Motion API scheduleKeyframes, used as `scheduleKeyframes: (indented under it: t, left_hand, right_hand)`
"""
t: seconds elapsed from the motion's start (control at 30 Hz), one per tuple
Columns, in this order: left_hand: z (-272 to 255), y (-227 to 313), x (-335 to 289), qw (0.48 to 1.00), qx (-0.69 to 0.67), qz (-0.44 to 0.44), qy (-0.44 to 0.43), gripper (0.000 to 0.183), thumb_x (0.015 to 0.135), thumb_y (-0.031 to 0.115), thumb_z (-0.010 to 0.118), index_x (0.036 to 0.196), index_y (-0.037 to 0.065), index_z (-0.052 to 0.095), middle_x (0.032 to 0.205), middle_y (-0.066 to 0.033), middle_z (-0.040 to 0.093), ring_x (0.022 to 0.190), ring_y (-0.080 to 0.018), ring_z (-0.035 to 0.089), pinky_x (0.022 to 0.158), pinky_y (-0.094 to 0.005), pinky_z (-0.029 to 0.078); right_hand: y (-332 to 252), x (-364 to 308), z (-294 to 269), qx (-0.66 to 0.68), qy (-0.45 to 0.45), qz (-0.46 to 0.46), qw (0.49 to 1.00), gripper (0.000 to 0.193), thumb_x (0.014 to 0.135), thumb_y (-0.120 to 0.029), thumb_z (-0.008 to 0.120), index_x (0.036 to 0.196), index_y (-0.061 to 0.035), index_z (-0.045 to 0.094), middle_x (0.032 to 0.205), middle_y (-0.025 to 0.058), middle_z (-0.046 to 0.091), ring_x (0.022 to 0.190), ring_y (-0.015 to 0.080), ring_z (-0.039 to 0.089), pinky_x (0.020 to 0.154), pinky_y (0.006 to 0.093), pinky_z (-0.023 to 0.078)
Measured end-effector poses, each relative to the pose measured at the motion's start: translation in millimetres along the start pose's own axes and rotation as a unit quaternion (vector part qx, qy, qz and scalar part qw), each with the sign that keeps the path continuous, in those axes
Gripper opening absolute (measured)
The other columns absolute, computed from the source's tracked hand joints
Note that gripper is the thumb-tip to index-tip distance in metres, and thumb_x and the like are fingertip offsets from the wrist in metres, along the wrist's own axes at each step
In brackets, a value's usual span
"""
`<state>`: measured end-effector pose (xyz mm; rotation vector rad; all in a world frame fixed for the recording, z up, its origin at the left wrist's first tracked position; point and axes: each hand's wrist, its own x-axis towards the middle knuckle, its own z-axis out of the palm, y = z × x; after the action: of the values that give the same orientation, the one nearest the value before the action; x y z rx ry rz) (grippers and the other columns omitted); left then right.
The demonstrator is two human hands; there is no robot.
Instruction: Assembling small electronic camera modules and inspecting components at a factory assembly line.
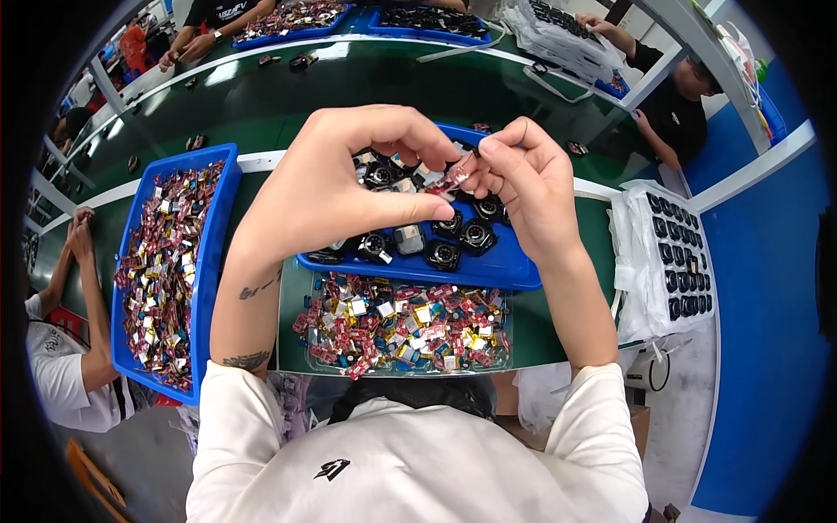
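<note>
Skin of 2 bare hands fills the middle of my head view. I see the left hand (349, 179) arched wide, its fingertips right by a small red circuit board (452, 179); whether it grips that board I cannot tell. The right hand (532, 187) is narrow, thumb and index finger pinched at the board's thin, shiny edge. That board is held above a smooth blue plastic tray (453, 281), which carries glossy black casings (478, 235) with round faces, too overlapped for me to count.

Nearer the body sits 1 clear plastic tray (510, 344), heaped with red boards (410, 322) bearing flat silver, yellow and blue pieces. To the left is 1 long blue tray (215, 235), packed with a rough mass of similar small parts (166, 270). To the right, crinkled white plastic film (632, 261) lies around 5 rows of squarish black cases (684, 254). Smooth green tabletop (532, 318) shows between the trays.
</note>
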<state>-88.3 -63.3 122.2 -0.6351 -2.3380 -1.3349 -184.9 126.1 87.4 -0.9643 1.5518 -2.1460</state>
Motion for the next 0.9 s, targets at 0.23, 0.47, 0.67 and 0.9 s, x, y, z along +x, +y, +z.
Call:
scheduleKeyframes:
  t: [0.23,0.47,0.67,0.9]
  left_hand:
    - [6.7,-2.0,-0.8,0.997,0.023,0.001,0.070,0.016,0.073,-0.001,0.071,0.089,0.000,0.070,0.082,-0.0108,0.067,0.079,-0.0171,0.063,0.070,-0.0261,0.048]
    - [16.7,7.0,5.4,0.987,0.112,0.086,0.077,0.025,0.067,0.002,0.077,0.091,0.002,0.071,0.082,-0.0094,0.067,0.079,-0.0183,0.062,0.069,-0.0276,0.048]
    - [21.5,-2.5,8.4,0.990,0.094,0.070,0.084,0.021,0.068,-0.004,0.074,0.088,0.000,0.070,0.081,-0.0103,0.066,0.077,-0.0178,0.062,0.067,-0.0266,0.048]
    - [20.2,-8.8,2.6,0.976,-0.196,-0.039,0.081,0.008,0.080,-0.001,0.068,0.087,-0.004,0.066,0.086,-0.0091,0.067,0.079,-0.0127,0.062,0.074,-0.0256,0.049]
  right_hand:
    - [-7.7,7.5,4.2,0.029,-0.045,-0.025,0.998,0.013,0.088,-0.007,0.061,0.089,0.0002,0.051,0.080,0.0153,0.066,0.070,0.0141,0.065,0.060,0.0241,0.052]
    - [-6.5,12.3,-0.1,0.047,0.004,-0.024,0.999,0.012,0.087,-0.004,0.061,0.087,0.0002,0.050,0.080,0.0152,0.066,0.066,0.0146,0.065,0.058,0.0242,0.054]
    - [-13.0,13.4,-5.2,0.065,-0.003,-0.011,0.998,0.014,0.086,-0.004,0.062,0.092,0.0012,0.050,0.081,0.0152,0.066,0.068,0.0159,0.065,0.060,0.0255,0.054]
    - [-12.0,9.1,-8.6,0.009,-0.121,-0.036,0.992,0.028,0.077,0.000,0.072,0.102,0.0025,0.061,0.088,0.0067,0.062,0.078,0.0108,0.063,0.068,0.0232,0.053]
